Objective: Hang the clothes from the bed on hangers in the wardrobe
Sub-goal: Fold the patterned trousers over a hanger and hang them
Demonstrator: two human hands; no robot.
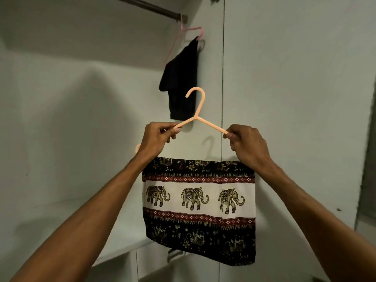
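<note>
a black, white and red elephant-print cloth (199, 210) is draped over an upright peach plastic hanger (195, 118); a black garment (181, 78) is hung on a pink hanger (192, 28) from the dark rod (154, 8).

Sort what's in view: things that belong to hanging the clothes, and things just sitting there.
Belongs to the job:
left hand and right hand, both gripping the peach hanger
elephant-print cloth hanging from it
rail
black garment already on the pink hanger

Just there:
shelf
metal handle
</note>
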